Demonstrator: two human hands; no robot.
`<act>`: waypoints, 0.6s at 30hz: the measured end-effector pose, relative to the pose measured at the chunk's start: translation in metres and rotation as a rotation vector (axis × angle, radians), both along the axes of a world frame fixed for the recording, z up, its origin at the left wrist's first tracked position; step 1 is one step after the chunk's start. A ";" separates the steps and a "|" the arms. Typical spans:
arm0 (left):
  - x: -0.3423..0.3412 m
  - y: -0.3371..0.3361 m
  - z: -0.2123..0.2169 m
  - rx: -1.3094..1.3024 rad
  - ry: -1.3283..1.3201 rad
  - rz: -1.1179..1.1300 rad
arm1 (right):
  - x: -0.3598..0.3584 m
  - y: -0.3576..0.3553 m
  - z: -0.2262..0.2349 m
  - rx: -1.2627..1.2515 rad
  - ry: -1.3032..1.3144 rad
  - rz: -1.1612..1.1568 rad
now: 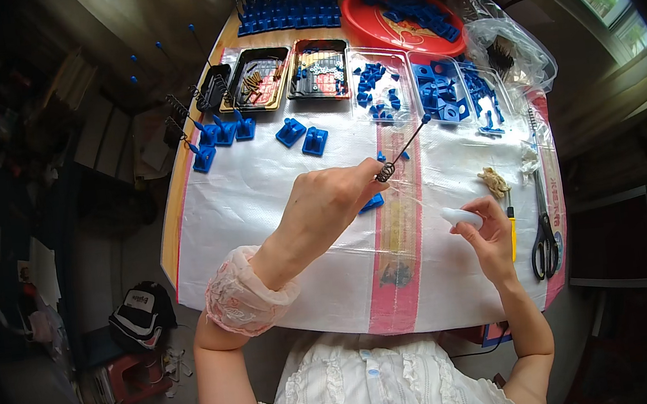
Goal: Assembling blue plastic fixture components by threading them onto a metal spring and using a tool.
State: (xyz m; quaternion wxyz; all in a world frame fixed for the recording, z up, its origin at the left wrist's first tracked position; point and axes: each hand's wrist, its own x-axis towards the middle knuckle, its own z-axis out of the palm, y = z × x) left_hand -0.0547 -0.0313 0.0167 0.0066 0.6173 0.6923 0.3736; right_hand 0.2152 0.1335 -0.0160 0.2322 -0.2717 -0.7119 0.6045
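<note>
My left hand (332, 195) is over the middle of the table, its fingers pinching a dark coil spring (386, 172). A thin dark rod runs from the spring up to the right and ends in a blue tip (425, 119). Beneath that hand a blue plastic piece (372, 203) is partly hidden. Small blue bits lie on the sheet just beyond the spring. To the right, my right hand (490, 238) is closed on a small white tapered object (461, 217) that looks like a little bottle; the fingers cover part of it.
Black trays (319, 96) and clear trays (386, 120) of small parts line the far side. Behind them stand a red plate (356, 21) and rows of blue bases with springs (289, 22). Blue bases (315, 141) sit at left. Scissors (544, 246), a yellow-handled tool (513, 237) and a crumpled cloth (493, 182) lie right.
</note>
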 end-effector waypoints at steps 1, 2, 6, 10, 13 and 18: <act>-0.001 0.000 0.000 0.009 0.014 -0.015 | 0.001 0.001 0.000 -0.007 0.000 -0.005; -0.002 -0.001 0.001 -0.014 0.020 -0.014 | 0.002 0.001 -0.001 -0.015 0.000 -0.006; -0.008 -0.001 -0.002 -0.016 0.017 -0.036 | 0.001 0.001 -0.003 -0.046 -0.005 0.001; -0.015 0.000 -0.004 -0.025 0.008 -0.068 | -0.007 -0.002 -0.004 -0.057 0.003 0.013; -0.018 -0.001 -0.003 -0.025 0.015 -0.078 | -0.013 -0.003 -0.002 -0.060 -0.017 0.038; -0.017 -0.003 -0.002 -0.055 -0.006 -0.070 | -0.017 -0.002 -0.004 -0.047 -0.017 0.046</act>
